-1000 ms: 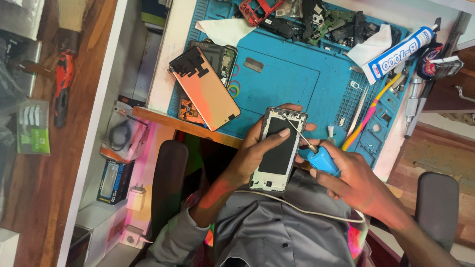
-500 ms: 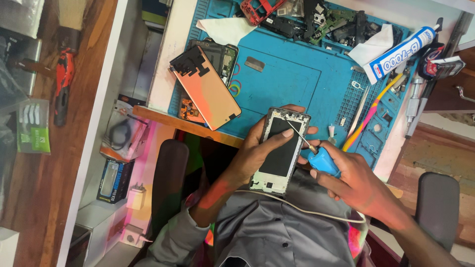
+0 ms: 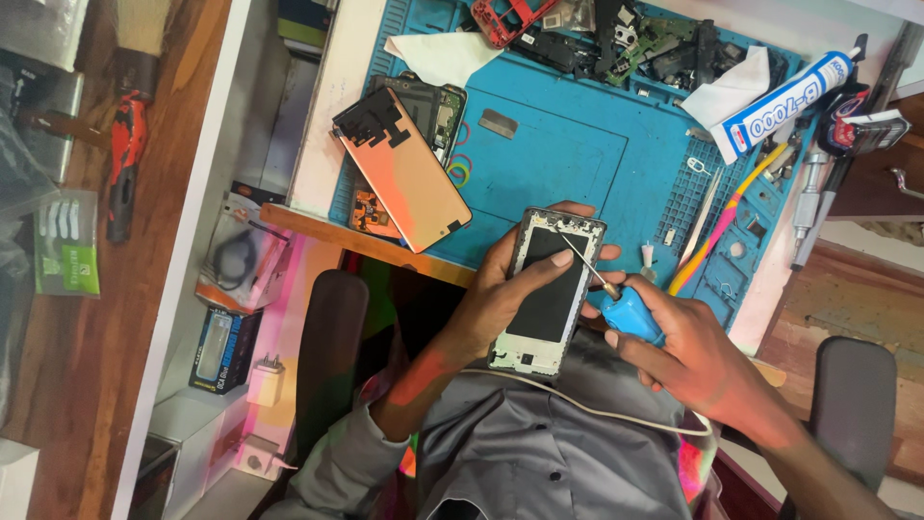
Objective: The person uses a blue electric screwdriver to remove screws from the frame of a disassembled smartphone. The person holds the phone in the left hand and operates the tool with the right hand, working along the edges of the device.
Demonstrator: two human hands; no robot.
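Note:
My left hand (image 3: 500, 289) grips an opened phone frame (image 3: 549, 291), silver-edged with a black inner panel, held over my lap at the front edge of the blue work mat (image 3: 568, 159). In my right hand (image 3: 688, 356) is a blue-handled screwdriver (image 3: 626, 310), its thin metal tip resting on the upper part of the phone frame. A white cable (image 3: 577, 404) runs across my grey shirt below the phone.
An orange-backed display panel (image 3: 409, 173) lies at the mat's left over another open phone. Phone parts and a red frame (image 3: 510, 17) crowd the far edge. A white glue tube (image 3: 784, 96), tweezers, a pink-yellow tool and tissues sit right. Boxes fill the left shelf.

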